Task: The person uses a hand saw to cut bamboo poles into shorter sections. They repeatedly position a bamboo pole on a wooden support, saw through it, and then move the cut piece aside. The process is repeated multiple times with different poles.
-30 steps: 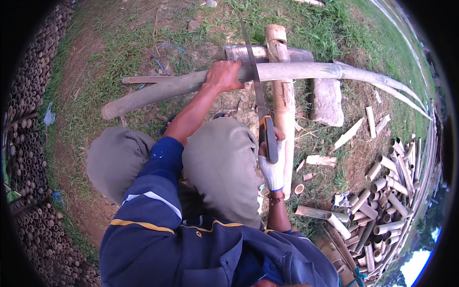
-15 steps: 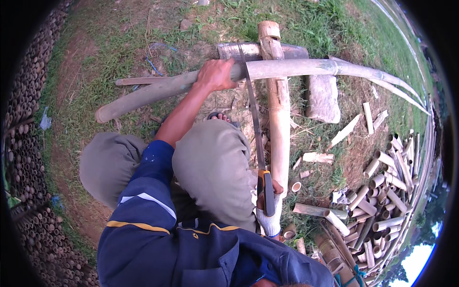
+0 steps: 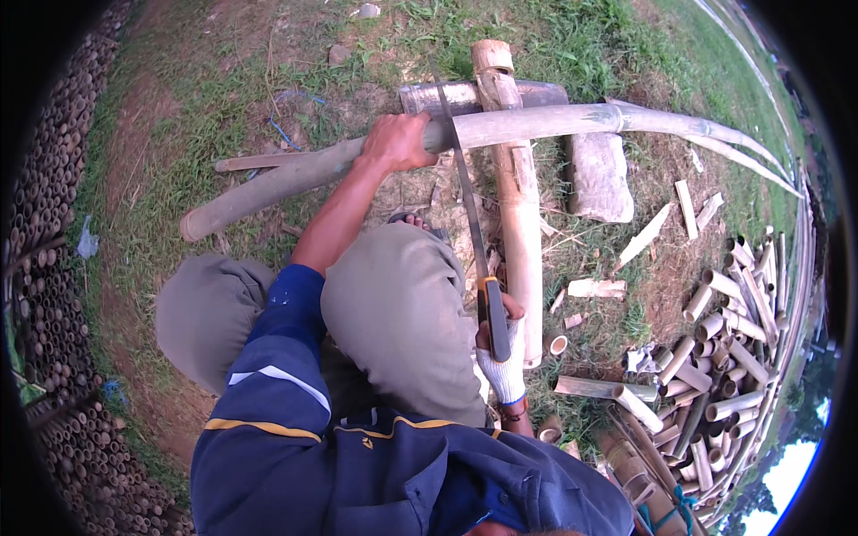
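Bamboo pole (image 3: 536, 125) overhangs its log rest (image 3: 514, 179) (open grass beyond).

So the saw (image 3: 469, 219) slides forward again: compared with half a second back, our right hand (image 3: 500, 344) sits a bit higher up beside the knee, and more of the blade pokes out past the bamboo pole (image 3: 500, 129) on the far side. A second ago that hand was even closer to the pole, so we're mid back-and-forth stroke. The view also tips slightly between frames, and the pole and our left hand (image 3: 398, 141) shift a touch in the picture.
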{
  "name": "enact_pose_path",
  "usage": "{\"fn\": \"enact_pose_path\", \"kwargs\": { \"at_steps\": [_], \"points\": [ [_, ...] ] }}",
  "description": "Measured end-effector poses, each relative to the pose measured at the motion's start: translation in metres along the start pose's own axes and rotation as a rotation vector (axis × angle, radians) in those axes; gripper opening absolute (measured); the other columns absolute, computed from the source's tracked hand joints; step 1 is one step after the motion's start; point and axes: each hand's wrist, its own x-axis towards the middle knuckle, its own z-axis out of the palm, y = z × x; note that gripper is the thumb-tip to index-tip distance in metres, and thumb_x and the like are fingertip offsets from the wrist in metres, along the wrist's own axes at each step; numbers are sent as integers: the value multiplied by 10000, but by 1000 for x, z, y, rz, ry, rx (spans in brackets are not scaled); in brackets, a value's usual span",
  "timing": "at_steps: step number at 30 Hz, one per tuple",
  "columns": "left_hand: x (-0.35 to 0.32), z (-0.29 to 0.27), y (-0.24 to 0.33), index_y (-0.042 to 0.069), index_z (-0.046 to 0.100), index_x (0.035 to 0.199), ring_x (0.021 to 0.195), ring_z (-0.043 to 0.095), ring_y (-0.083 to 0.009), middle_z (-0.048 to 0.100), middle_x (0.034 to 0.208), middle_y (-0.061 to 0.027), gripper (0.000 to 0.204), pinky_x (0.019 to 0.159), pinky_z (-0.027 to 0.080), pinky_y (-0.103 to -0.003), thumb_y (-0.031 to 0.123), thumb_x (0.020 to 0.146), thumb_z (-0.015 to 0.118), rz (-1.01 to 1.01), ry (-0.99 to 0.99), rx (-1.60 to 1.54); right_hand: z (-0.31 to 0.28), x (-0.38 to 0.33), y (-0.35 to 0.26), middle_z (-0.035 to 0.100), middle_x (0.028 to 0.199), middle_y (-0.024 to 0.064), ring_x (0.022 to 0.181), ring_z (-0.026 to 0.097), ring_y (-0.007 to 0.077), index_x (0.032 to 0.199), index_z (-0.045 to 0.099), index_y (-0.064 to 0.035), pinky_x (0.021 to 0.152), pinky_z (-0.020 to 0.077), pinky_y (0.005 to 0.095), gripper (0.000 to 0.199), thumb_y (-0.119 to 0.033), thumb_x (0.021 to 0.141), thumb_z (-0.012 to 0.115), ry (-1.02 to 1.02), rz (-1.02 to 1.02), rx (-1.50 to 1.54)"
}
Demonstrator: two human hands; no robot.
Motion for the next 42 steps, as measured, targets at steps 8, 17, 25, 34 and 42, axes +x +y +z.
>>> {"fn": "enact_pose_path", "kwargs": {
  "at_steps": [8, 17, 25, 34, 42],
  "points": [
    [6, 3, 17, 40, 721, 1354, 1055, 798, -430, 816, 1113, -263, 767, 986, 627, -531, 482, 751, 890, 22, 34, 4, 36, 113, 16, 605, 1249, 99, 980, 582, 160, 1527, 509, 3, 935, 518, 298, 628, 72, 917, 642, 120, -241, -51],
    [0, -2, 7, 15, 716, 1366, 1055, 794, -446, 810, 1125, -282, 796, 974, 623, -540, 474, 742, 900, 31, 13, 16, 28, 82, -3, 609, 1250, 123, 994, 601, 206, 1543, 483, -3, 941, 529, 363, 633, -51, 938, 663, 131, -225, -103],
    [4, 2, 8, 60, 711, 1389, 1075, 795, -425, 815, 1154, -250, 798, 1002, 631, -520, 511, 760, 906, -36, 14, 34, -16, 31, -34, 618, 1274, 110, 1067, 625, 157, 1564, 466, -21, 953, 521, 315, 596, -101, 998, 638, -13, -3, -6],
    [5, 7, 6, 68, 720, 1379, 1079, 799, -403, 820, 1153, -229, 790, 963, 644, -520, 537, 765, 888, 38, 12, 44, 31, 133, -28, 649, 1322, 158, 1196, 640, 251, 1515, 517, -35, 1074, 515, 385, 565, 1, 976, 685, 77, -134, 14],
    [-1, 7, 10, 35, 718, 1344, 1053, 801, -417, 820, 1147, -232, 759, 964, 645, -517, 505, 773, 890, -1, 17, 33, -29, -41, -41, 624, 1294, 146, 1138, 661, 252, 1530, 471, -25, 1050, 526, 366, 617, 42, 947, 660, -11, 239, 81]
  ]
}}
